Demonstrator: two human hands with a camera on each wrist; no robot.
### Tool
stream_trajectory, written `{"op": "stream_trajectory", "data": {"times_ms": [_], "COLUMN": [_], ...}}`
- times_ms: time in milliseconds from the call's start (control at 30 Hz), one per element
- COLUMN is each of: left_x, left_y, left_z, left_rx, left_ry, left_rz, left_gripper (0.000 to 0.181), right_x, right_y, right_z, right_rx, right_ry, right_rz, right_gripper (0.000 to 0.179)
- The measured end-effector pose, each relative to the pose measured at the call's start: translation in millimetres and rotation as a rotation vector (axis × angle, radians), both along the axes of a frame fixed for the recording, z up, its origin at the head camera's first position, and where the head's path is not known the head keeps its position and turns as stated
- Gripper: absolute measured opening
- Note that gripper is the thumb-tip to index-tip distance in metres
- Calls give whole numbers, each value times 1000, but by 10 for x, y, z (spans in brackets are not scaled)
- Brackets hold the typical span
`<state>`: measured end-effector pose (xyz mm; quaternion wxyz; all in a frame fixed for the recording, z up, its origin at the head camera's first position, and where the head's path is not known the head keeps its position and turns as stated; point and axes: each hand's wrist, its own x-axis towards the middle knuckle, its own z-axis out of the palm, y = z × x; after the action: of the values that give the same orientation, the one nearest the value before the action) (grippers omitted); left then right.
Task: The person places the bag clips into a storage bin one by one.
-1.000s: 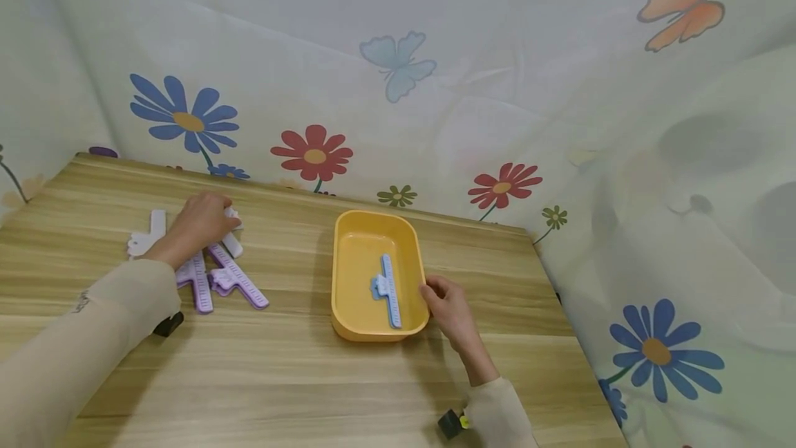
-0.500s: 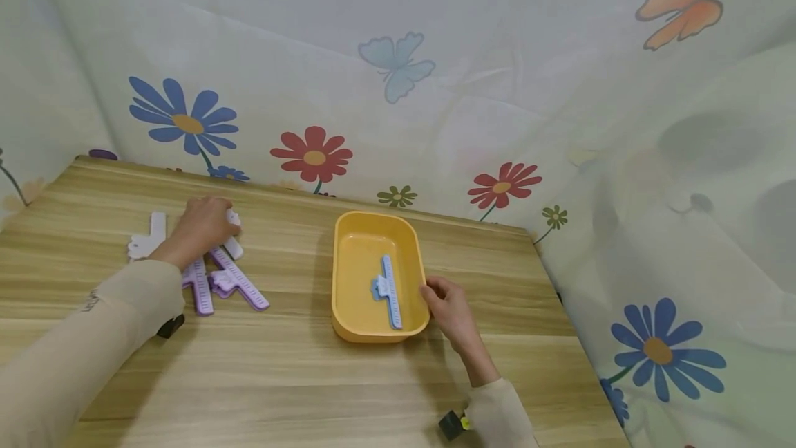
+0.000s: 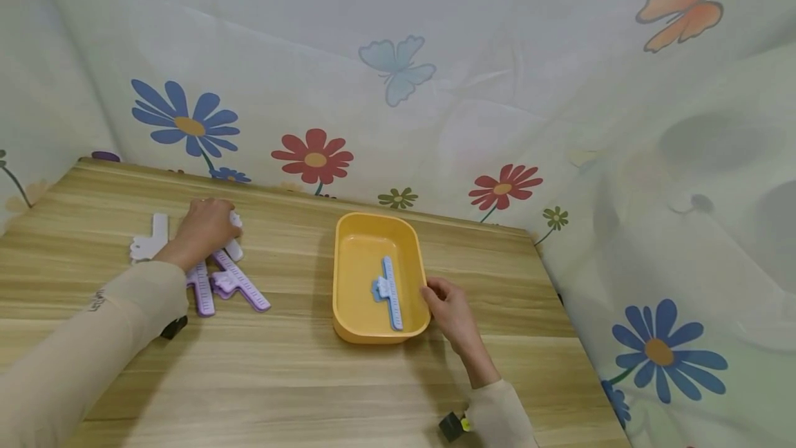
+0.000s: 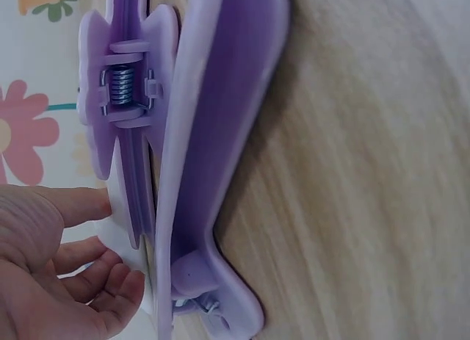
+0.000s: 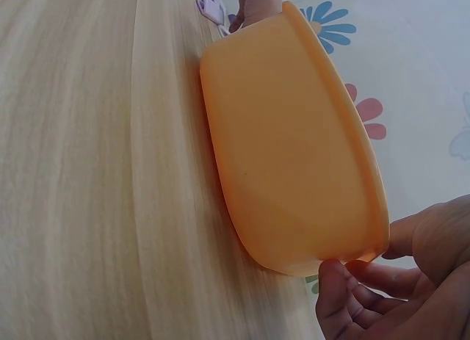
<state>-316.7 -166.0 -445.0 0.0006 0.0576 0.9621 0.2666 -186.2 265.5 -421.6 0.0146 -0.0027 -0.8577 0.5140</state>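
My left hand reaches over a group of ruler-marked bag clips at the left of the table. Its thumb and fingers pinch a white clip, largely covered by the hand in the head view. Two purple clips, one partly under the wrist and another to its right, lie close by. Another white clip is left of the hand. My right hand grips the right rim of a yellow plastic bin, thumb at the edge. Inside the bin rests a blue clip.
The wood-grain table ends at a pale curtain printed with flowers and butterflies, which also hangs along the right side. Bare tabletop lies between the clips and the bin.
My left hand has shifted slightly right and toward me over the white clip. The right hand, the bin and the blue clip stay in place.
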Motion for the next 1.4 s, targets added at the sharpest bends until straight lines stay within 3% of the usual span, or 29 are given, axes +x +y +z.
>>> {"op": "stream_trajectory", "data": {"times_ms": [167,233,433,733,1067,1400], "left_x": [19,23,-9,6,113,240], "left_y": [-6,-16,-82,-158,-133,-60], "left_z": [11,19,5,24,113,193], "left_rx": [0,2,54,182,266,350], "left_ry": [-33,-37,11,43,76,139], "left_rz": [4,4,-39,-87,-82,-117], "left_gripper": [57,59,60,61,61,59], "right_x": [127,130,97,-53,-63,-49], "right_y": [-120,-124,-99,51,60,57], "right_z": [257,258,202,-94,-119,-113], "right_rx": [2,-5,-11,-4,10,17], "right_ry": [3,2,-9,-25,-22,-21], "right_rz": [8,6,3,-13,-13,-14], "right_gripper": [26,26,26,29,27,29]}}
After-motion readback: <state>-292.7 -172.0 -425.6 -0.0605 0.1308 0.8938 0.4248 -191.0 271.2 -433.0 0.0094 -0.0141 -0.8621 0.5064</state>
